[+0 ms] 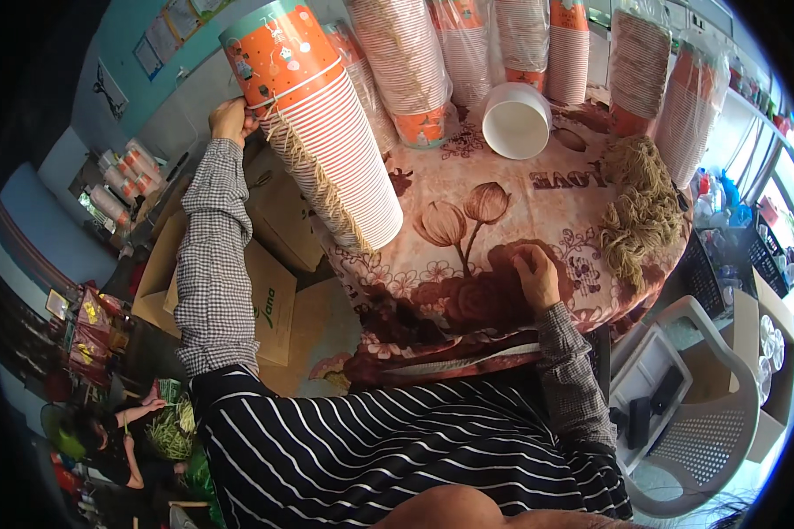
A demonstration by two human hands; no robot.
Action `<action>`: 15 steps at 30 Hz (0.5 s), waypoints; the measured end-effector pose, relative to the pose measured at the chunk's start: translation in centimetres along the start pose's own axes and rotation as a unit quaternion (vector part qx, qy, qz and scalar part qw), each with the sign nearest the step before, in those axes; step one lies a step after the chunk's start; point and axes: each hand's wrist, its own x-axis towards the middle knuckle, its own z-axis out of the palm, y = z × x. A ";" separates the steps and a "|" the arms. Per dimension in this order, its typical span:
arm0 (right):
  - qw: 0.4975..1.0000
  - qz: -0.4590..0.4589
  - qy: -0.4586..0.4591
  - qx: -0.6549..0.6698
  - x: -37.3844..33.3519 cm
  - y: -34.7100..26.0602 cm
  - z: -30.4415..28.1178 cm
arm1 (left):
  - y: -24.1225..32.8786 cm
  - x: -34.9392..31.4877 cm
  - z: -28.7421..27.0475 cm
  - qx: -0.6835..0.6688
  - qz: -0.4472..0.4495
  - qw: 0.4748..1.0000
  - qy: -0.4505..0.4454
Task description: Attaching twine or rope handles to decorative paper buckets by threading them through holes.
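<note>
A tall stack of paper buckets (335,150) leans in front of me at the left of the table. Its uppermost bucket is orange with a teal band, and white rims fill the rest. Twisted straw-coloured cord handles (313,172) run down its side. My left hand (229,121) is closed beside the top bucket's rim; what its fingers hold is hidden. My right hand (535,275) is low over the flowered tablecloth (468,300), fingers curled together. Whatever it may pinch is too small to make out. A bundle of loose cords (635,207) lies to its right.
Bagged bucket stacks (406,66) line the table's far side. One white bucket (516,123) lies on its side before them. Cardboard boxes (269,304) stand at the left below the table, a plastic chair (701,414) at the right. Another person (119,432) is at the lower left.
</note>
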 end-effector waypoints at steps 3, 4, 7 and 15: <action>1.000 -0.008 -0.002 -0.001 -0.1 -0.4 0.2 | -0.4 -0.4 -0.8 0.022 0.006 1.000 -0.002; 1.000 -0.007 -0.004 0.001 0.0 -0.4 0.1 | -0.5 -0.6 -0.7 0.020 0.005 1.000 -0.002; 1.000 -0.002 -0.001 0.026 -0.3 -0.1 0.0 | -0.9 -0.9 -0.7 0.029 -0.014 0.999 0.002; 1.000 0.004 -0.008 0.019 -0.1 -0.3 0.0 | -2.4 0.0 -1.1 -0.004 0.000 1.000 0.006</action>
